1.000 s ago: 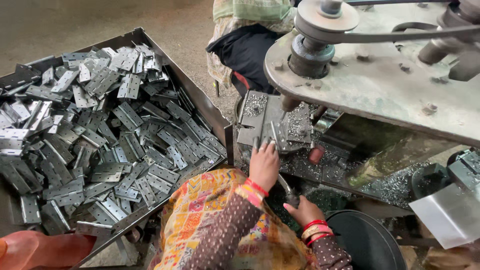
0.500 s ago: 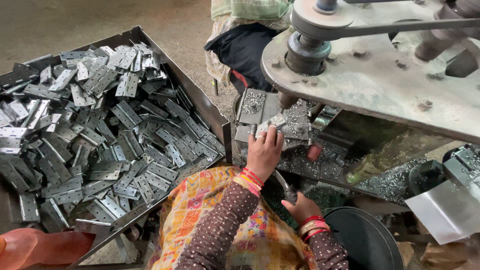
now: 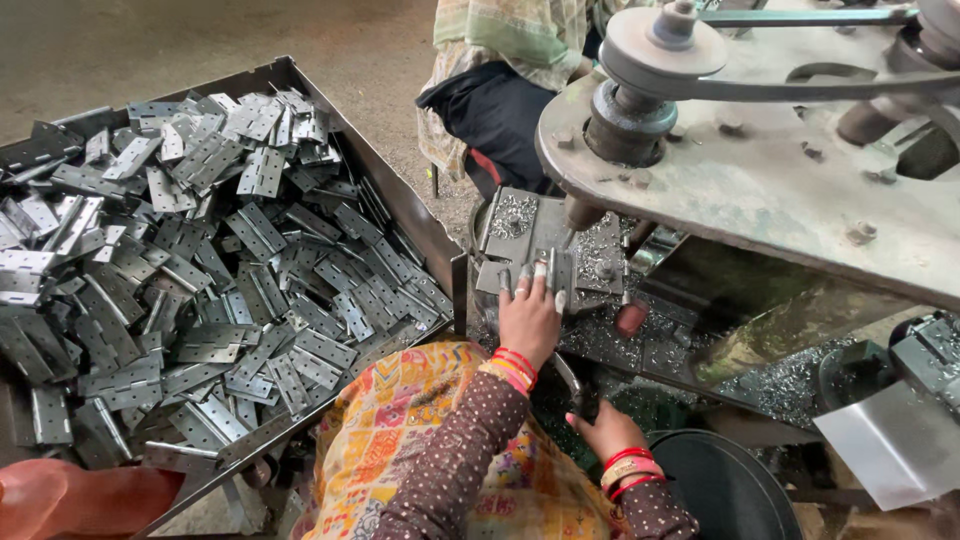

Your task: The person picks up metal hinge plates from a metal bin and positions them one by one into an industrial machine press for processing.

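The floor behind was bare, dusty concrete, and on it stood a big dark sheet-metal tray [image 3: 395, 190] with slanted walls, heaped with flat grey steel hinges [image 3: 200, 270]. They were far too many to count, each a long leaf with punched holes and a knuckled edge, lying at every angle. To the right rose a drilling machine: a thick, rounded, grey-green plate [image 3: 790, 190] smeared with oil, carrying a stepped pulley [image 3: 650, 60] with a dark belt running off to the right. Below the plate sat a square steel fixture [image 3: 545, 245], its top dusted with bright curled swarf.

The left hand [image 3: 530, 315] lay palm down on the near edge of that fixture, fingers spread and pressing a single hinge piece [image 3: 553, 272] flat against it, just under the drill spindle [image 3: 582, 212]; it pinned the piece rather than closed round it. The right hand [image 3: 605, 430] was lower, near a dark round bin [image 3: 725, 490], fingers curled on a slim dark lever [image 3: 566, 372]; how firmly they gripped could not be told. Both wrists wore red and gold bangles, several on each, over brown dotted sleeves.

A second person sat behind the machine, seen only as pale checked cloth and dark trousers [image 3: 500, 110]. More swarf littered the machine bed [image 3: 640, 345] beside the fixture, and the overhanging plate hid the back of it.
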